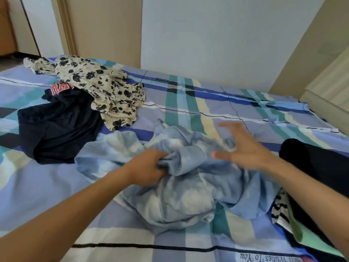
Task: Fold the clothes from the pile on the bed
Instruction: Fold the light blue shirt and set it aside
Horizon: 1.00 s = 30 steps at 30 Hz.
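A crumpled light-blue tie-dye garment (175, 193) lies in the middle of the bed. My left hand (149, 167) is closed on a bunched fold of it near its top. Just above the garment's upper right part hovers my right hand (243, 146), blurred, fingers spread, holding nothing. A black garment with a red print (56, 125) lies at the left. Behind it sprawls a cream garment with black flowers (102, 87).
The bed is covered by a blue, teal and cream plaid sheet (188, 99). At the right edge lie a black garment (319, 163), a black-and-white patterned piece (281, 208) and a green one (309, 239). Walls and a door frame (66, 25) stand behind the bed.
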Available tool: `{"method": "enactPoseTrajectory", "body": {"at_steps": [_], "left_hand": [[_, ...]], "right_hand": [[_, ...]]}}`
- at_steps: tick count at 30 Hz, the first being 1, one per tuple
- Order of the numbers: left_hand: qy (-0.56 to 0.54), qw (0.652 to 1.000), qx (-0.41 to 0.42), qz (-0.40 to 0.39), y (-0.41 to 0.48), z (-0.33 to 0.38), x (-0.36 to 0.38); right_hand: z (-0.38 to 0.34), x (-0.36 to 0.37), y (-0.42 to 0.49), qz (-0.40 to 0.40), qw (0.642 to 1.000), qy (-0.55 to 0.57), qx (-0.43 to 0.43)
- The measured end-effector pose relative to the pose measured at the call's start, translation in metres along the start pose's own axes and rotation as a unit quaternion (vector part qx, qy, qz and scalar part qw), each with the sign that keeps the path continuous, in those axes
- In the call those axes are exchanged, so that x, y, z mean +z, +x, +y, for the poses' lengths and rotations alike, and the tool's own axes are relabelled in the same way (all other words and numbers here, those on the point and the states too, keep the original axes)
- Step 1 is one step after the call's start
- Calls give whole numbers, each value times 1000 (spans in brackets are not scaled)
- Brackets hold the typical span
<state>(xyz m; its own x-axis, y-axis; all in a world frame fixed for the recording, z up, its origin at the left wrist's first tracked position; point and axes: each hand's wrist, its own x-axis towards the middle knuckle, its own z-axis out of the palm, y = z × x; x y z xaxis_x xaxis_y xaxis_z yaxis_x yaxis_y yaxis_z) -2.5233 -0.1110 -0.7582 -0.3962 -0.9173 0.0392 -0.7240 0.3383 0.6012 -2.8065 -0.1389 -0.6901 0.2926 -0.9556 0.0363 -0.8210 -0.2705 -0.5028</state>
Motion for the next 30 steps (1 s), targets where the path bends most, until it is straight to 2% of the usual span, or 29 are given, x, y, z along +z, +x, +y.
{"method": "enactPoseTrajectory", "body": {"at_steps": [2, 3, 5, 6, 7, 9, 10, 11, 12, 14, 15, 18, 21, 23, 27, 30], "left_hand": [[-169, 985, 26, 29, -4, 20, -3], [-251, 968, 28, 17, -7, 29, -6], [-364, 930, 26, -37, -11, 36, -10], [-370, 927, 28, -52, -13, 36, -15], [-330, 942, 32, -42, -14, 30, -20], [-121, 993, 6, 3, -14, 5, -30], [10, 999, -30, 1, -15, -11, -35], [106, 992, -67, -26, -16, -26, -37], [156, 980, -102, -74, -16, -40, -38], [166, 961, -151, -160, -16, -60, -32], [179, 956, -154, -175, -15, -64, -28], [189, 969, -109, -119, -2, -64, -20], [57, 995, -54, -57, 9, -51, -18], [-92, 993, -78, -7, 15, -40, -21], [-329, 918, -194, 106, 22, -31, -42], [-457, 835, -227, 204, 14, -41, -70]], "right_hand": [[-36, 35, -16, -150, 984, 38, -88], [-43, 52, -20, -171, 979, 32, -110], [-45, 73, -21, -140, 983, 35, -110], [-41, 72, -19, -119, 987, 37, -104], [-35, 64, -16, -104, 989, 31, -99], [-15, 37, -10, -96, 993, -6, -64], [-3, 21, -7, -89, 995, -30, -40], [10, 3, -4, -79, 995, -58, -18], [23, -13, -1, -63, 994, -89, 2], [44, -41, -1, -18, 985, -172, 26], [53, -52, -4, 9, 977, -209, 40], [68, -71, -14, 52, 961, -257, 90], [71, -62, -18, 68, 971, -213, 81], [65, -49, -20, 39, 986, -145, 72], [53, -18, -24, -136, 984, -48, 102], [55, -7, -26, -159, 979, -28, 125]]}}
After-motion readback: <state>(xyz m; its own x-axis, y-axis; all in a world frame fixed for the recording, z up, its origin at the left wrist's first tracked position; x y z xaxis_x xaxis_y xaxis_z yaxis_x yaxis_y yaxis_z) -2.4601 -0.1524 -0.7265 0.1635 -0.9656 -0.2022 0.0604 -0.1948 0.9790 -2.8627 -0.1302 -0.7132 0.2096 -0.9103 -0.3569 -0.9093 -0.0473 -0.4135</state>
